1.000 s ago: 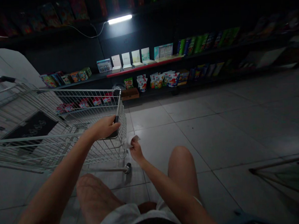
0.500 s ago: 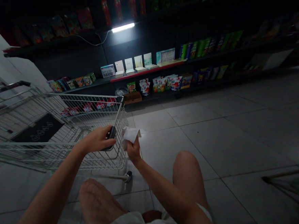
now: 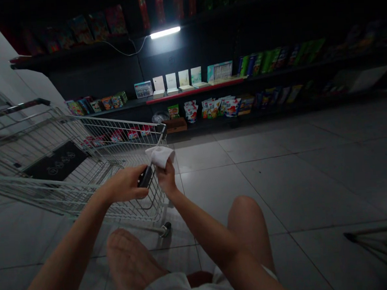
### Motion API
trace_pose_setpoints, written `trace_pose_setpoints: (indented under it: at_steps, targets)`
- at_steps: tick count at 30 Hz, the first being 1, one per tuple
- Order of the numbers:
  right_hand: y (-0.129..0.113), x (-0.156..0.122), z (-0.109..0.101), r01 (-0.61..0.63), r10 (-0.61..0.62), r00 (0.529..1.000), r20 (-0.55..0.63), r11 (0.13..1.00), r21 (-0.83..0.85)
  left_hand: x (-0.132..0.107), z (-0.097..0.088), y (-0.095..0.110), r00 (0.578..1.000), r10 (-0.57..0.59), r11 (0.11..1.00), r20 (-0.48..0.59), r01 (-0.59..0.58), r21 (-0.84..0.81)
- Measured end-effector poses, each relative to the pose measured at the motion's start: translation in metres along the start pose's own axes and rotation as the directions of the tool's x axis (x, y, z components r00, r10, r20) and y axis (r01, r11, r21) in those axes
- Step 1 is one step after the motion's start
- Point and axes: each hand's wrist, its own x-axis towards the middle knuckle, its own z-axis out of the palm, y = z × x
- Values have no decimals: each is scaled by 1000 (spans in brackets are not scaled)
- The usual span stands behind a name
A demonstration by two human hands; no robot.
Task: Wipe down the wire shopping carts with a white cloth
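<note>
A wire shopping cart stands on the tiled floor at the left, its near corner right in front of me. My left hand is closed around the dark corner piece of the cart's rim. My right hand is closed on a white cloth and holds it against the cart's wire edge, just beside the left hand. My bare knees show at the bottom of the view.
Dark shelves with packets, cards and boxes run along the back wall under a lit tube lamp. A black mat lies behind the cart. Another metal frame juts in at the lower right. A cart wheel rests near my knee.
My right hand has risen with the white cloth from low by the cart's side up to the top edge near the corner. The left hand has kept its grip on the corner.
</note>
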Motion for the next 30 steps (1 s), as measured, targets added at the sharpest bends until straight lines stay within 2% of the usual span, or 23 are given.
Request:
trace_pose_setpoints:
  at_steps: [4, 7, 10, 12, 15, 17, 19, 21, 23, 24, 25, 26, 29, 30]
  targets:
    - [-6, -37, 8, 83, -83, 996, 27, 996, 8, -7, 0, 1, 1000, 18, 1000, 7, -18, -2]
    - [6, -66, -6, 199, -198, 970, 139, 980, 2, -15, 1, 0, 1000, 24, 999, -4, -24, 29]
    - [12, -76, -26, 252, -248, 931, 269, 968, 18, -21, 1, 0, 1000, 4, 998, 4, -5, 66]
    - [6, -67, -36, 251, -248, 927, 281, 968, 27, -24, 1, 1, 1000, -7, 995, 10, 6, 95]
    - [-13, -33, -41, 244, -240, 961, 135, 970, -17, -26, 1, 4, 1000, -27, 988, -8, 28, 155]
    - [-27, -6, -39, 281, -275, 957, 97, 958, -62, -27, 2, 5, 998, -41, 980, -44, 49, 195]
    - [-38, 17, -36, 374, -343, 909, 238, 922, -97, -28, 5, 5, 994, -45, 973, -96, 66, 221]
    - [-49, 32, -34, 470, -378, 814, 441, 875, -118, -31, 9, 3, 985, -24, 968, -169, 66, 244]
    - [-61, 39, -35, 531, -369, 727, 579, 836, -135, -33, 15, 0, 965, 41, 962, -258, 32, 273]
    - [-69, 41, -36, 554, -363, 690, 627, 822, -133, -34, 17, -2, 942, 94, 956, -321, 5, 293]
    - [-77, 41, -37, 577, -367, 644, 671, 809, -112, -34, 20, -4, 899, 160, 949, -407, -26, 315]
    - [-84, 42, -38, 602, -382, 588, 713, 796, -70, -34, 21, -5, 829, 231, 941, -510, -57, 334]
    - [-97, 51, -35, 636, -440, 377, 815, 763, 118, -41, 21, 2, 510, 357, 932, -782, -132, 339]
    - [-95, 58, -34, 627, -441, 324, 837, 763, 159, -47, 19, 8, 429, 358, 934, -830, -169, 316]
